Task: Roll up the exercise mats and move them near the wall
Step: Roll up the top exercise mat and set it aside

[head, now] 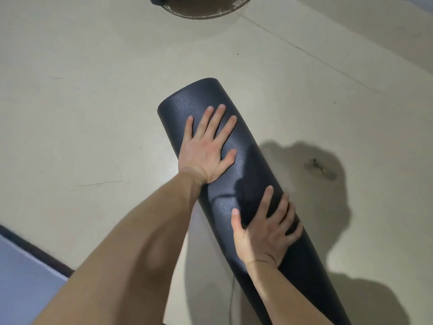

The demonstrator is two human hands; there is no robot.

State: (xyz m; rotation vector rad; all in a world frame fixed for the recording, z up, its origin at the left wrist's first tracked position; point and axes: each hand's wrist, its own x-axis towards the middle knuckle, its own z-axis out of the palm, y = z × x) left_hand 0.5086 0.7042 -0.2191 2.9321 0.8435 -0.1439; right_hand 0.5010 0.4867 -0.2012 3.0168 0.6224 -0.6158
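Nearest, at the lower left, a pale blue-grey surface (pixel 25 277) with a dark border is cut off by the frame; what it is cannot be told. Beige floor (pixel 93 113) is seen on both long sides of the rolled mat (pixel 246 165) and beyond its far end.

The mat, dark and fully rolled, lies on the floor on a diagonal. Its near end is cropped at the lower right and its far end points up and left.

The right hand (pixel 262 233) is laid on the nearer stretch, fingers spread and draped over the curve, thumb set apart. The left hand (pixel 206 148) is pressed flat close to the far end, fingers straight and spread.

A scrap of debris (pixel 319 170) lies right of the roll, in shadow. A tile seam runs across the far right. A dark round object (pixel 194 8) is partly cropped at the top.
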